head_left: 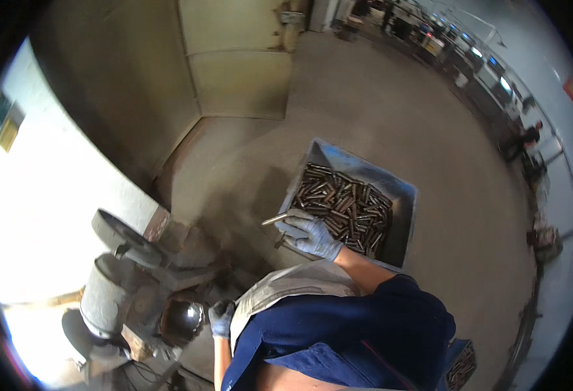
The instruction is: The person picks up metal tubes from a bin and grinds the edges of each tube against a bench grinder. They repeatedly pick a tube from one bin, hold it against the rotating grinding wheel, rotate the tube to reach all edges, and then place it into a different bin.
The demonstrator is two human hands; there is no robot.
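Note:
My right hand (314, 234), in a grey-blue work glove, is closed on a short metal rod (274, 219) that sticks out to the left past the fingertips. It is above the near left edge of a blue metal bin (405, 195), heaped with many similar short rods (348, 205). Low and to the left, my left hand (221, 317) wears a glove with darkened fingers. It is beside my apron (280, 290), close to a round bowl (185, 319) with a shiny surface inside. How its fingers are set is too dark to make out.
A bench grinder (104, 296) with a large wheel (125, 238) stands at the left, near a bright white wall (52, 215). Tall beige metal panels (237, 78) rise ahead. Another parts bin (461, 368) is at lower right. A person (521, 140) and machines are far right.

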